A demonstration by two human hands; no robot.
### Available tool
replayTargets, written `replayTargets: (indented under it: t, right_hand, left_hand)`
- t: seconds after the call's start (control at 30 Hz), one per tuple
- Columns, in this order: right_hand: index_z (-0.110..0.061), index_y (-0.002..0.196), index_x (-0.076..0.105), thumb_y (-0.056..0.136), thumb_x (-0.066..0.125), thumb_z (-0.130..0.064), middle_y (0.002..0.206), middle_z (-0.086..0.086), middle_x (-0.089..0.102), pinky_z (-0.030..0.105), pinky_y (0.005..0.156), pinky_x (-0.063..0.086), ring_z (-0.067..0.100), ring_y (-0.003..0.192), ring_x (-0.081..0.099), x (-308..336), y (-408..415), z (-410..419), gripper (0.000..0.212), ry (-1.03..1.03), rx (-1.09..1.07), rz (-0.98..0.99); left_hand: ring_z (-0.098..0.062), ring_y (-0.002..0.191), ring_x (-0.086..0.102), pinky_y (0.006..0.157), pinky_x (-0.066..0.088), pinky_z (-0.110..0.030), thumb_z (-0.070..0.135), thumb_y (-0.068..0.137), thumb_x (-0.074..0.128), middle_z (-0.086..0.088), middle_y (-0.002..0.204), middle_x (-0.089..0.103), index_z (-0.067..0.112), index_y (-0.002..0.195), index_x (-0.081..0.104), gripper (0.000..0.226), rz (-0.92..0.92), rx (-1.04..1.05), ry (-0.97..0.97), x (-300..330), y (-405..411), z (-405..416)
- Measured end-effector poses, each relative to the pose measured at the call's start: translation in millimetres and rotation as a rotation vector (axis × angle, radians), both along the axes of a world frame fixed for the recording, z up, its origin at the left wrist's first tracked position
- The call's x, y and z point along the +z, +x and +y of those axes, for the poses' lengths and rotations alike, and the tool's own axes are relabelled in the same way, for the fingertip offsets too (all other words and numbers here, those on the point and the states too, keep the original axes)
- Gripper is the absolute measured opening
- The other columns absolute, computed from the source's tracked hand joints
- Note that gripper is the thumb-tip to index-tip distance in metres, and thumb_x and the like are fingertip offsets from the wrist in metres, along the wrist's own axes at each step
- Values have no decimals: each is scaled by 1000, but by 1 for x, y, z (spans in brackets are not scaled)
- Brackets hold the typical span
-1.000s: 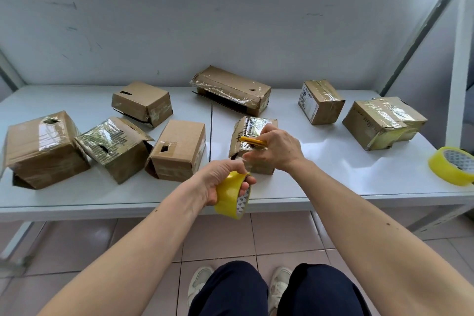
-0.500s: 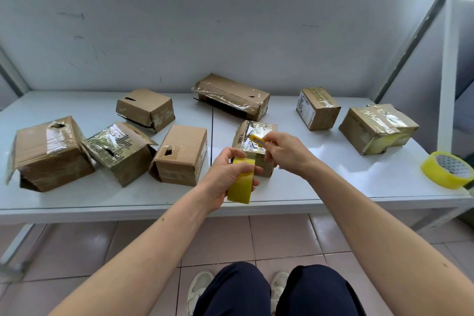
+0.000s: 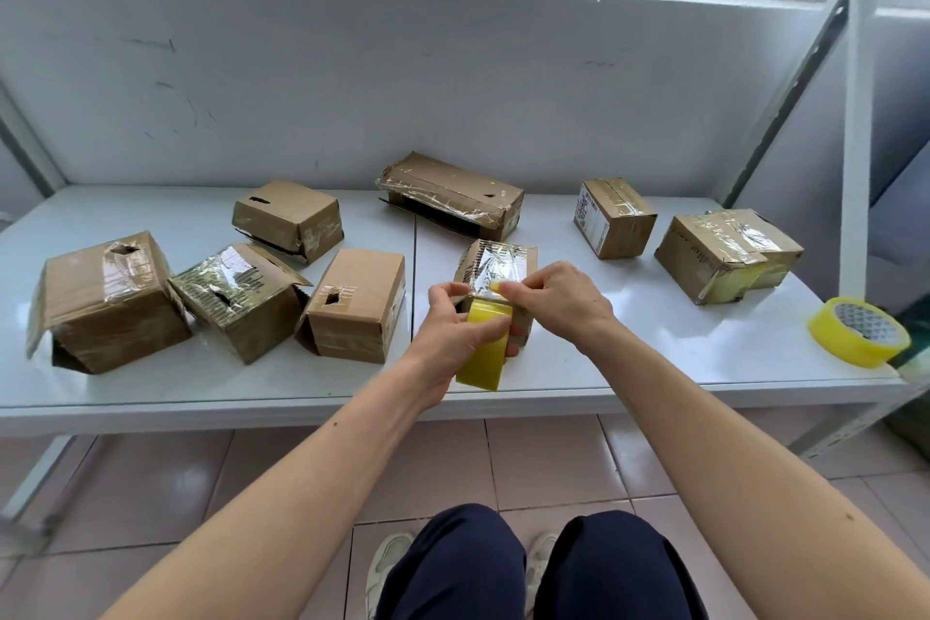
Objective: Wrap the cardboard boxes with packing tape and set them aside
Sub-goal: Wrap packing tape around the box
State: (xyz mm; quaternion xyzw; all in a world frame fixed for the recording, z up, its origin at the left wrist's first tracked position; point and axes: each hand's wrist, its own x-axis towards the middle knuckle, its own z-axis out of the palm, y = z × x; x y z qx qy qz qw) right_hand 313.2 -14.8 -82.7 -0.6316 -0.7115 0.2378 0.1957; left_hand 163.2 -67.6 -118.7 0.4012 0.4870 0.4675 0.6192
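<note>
A small cardboard box [image 3: 495, 259] with shiny tape across its top stands near the front middle of the white table [image 3: 654, 363]. Just in front of it my left hand [image 3: 448, 335] grips a yellow roll of packing tape [image 3: 483, 360], held on edge against the box's near side. My right hand [image 3: 558, 302] is beside the left one, its fingertips pinched on a small yellow tool [image 3: 495, 288] at the box's top front edge. A short stretch of tape seems to run from the roll to the box.
Several other taped boxes lie around: three at the left [image 3: 103, 302] [image 3: 236, 297] [image 3: 357, 305], two behind [image 3: 289, 219] [image 3: 453, 194], two at the right [image 3: 614, 217] [image 3: 724, 252]. A second yellow tape roll [image 3: 858, 332] lies at the table's right corner. A grey wall backs the table.
My left hand raised the tape roll from below the table edge up against the small box. My right hand, with the yellow tool, came down to meet it.
</note>
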Motion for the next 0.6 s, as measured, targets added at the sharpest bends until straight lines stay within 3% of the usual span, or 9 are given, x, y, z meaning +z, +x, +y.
replayTargets:
  t: [0.07, 0.13, 0.23, 0.3, 0.43, 0.53, 0.6]
  right_hand:
    - [-8, 90, 76, 90, 66, -48, 74, 3, 67, 37, 61, 49, 21, 71, 61, 2, 6, 3, 41, -148, -27, 200]
    - [-3, 103, 71, 93, 65, -44, 70, 3, 65, 29, 56, 45, 17, 62, 57, 10, 14, 5, 43, -338, -1, 236]
    - [-11, 101, 64, 94, 64, -38, 85, 4, 75, 34, 77, 53, 15, 74, 72, 23, 26, 7, 28, -538, 52, 204]
    - [-12, 93, 62, 90, 71, -28, 91, 9, 74, 34, 77, 53, 16, 76, 71, 30, 34, 10, 20, -532, 8, 276]
    - [-4, 95, 64, 81, 79, -23, 83, 11, 72, 32, 71, 54, 17, 68, 67, 45, 52, 16, 28, -480, -120, 366]
    - [-7, 88, 59, 81, 81, -21, 86, 12, 72, 34, 72, 54, 20, 72, 70, 57, 70, 27, 27, -368, -169, 190]
    - [-4, 100, 58, 78, 84, -25, 91, 12, 71, 34, 68, 54, 24, 81, 71, 57, 79, 40, 40, -291, -203, -20]
  left_hand:
    - [-39, 102, 70, 99, 49, -61, 12, 83, 79, -19, 116, 69, 23, 123, 34, 62, 43, -8, 32, 3, 1, 0]
    - [-30, 97, 72, 95, 53, -54, 15, 84, 79, -15, 108, 70, 20, 119, 34, 57, 116, -60, 66, 5, 3, 0]
    - [-16, 80, 74, 80, 56, -37, 10, 92, 69, -9, 102, 69, 18, 113, 33, 43, 177, -145, 98, 9, 13, -1]
    - [-23, 85, 74, 84, 56, -41, 10, 93, 68, -14, 104, 71, 19, 107, 32, 39, 172, -190, 117, 8, 21, 2]
    - [-26, 97, 65, 83, 51, -37, 17, 89, 74, -17, 109, 69, 21, 101, 35, 41, 144, -94, 115, 8, 31, 17]
    - [-21, 93, 62, 80, 52, -35, 18, 89, 74, -16, 107, 67, 19, 100, 42, 34, 150, 11, 157, 9, 30, 26]
    - [-21, 86, 65, 81, 55, -39, 16, 92, 71, -20, 105, 68, 16, 97, 48, 24, 123, 137, 186, 7, 23, 33]
